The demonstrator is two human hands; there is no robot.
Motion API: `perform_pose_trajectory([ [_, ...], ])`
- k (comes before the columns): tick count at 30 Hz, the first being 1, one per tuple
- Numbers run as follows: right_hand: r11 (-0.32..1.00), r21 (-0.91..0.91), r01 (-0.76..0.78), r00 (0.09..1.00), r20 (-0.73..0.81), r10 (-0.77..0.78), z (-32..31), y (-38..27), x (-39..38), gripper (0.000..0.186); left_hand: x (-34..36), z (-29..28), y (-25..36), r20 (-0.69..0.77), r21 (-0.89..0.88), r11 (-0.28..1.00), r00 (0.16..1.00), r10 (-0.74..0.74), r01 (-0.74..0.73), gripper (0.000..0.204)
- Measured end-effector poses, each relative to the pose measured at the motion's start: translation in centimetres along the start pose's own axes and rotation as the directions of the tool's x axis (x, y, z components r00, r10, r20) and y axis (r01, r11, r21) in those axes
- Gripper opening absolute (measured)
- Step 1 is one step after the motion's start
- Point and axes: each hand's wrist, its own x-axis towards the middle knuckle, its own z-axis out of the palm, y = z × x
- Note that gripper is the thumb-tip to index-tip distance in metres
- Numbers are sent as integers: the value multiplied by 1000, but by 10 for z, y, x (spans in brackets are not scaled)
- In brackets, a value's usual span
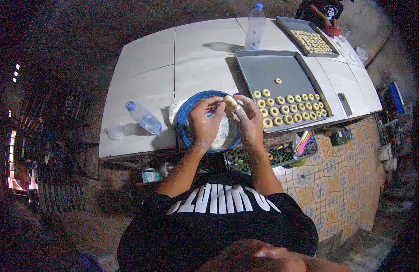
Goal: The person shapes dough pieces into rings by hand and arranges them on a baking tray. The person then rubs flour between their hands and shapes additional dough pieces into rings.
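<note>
A short pale piece of dough (229, 102) is between my two hands, above a round blue basin (180, 121) with white flour (221, 135) in it. My left hand (207, 120) has curled fingers, its thumb and fingertips against the dough's left side. From the other side my right hand (249, 119) pinches it, with flour on the fingers. To the right, a grey metal tray (275, 65) carries rows of small dough rings (288, 119) on its near part. One lone ring (278, 81) lies farther back on the tray.
On the white tiled table (148, 56) stand a blue-capped bottle (146, 119), a clear cup (114, 131) and a taller bottle (255, 28). A dark flat object (344, 104) lies right. Another person (320, 10) works by a second filled tray (311, 38). Below is a crate (239, 158).
</note>
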Motion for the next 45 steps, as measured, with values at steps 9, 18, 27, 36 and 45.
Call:
perform_pose_trajectory([
  [9,937,347,-48,998,-25,60,-4,13,9,41,4,10,11,28,80,996,999,40,-42,17],
  [18,924,383,-26,999,-26,39,-12,21,9,34,4,14,20,69,130,969,976,204,-212,13],
  [27,981,168,100,995,-6,-100,-4,14,7,35,3,15,23,86,211,942,965,249,-262,10],
  [36,993,33,114,993,-46,-112,1,15,5,35,5,14,21,49,203,952,974,222,-227,10],
  [45,794,564,-227,968,39,249,-6,12,11,48,7,9,4,82,3,1000,997,-4,4,15],
])
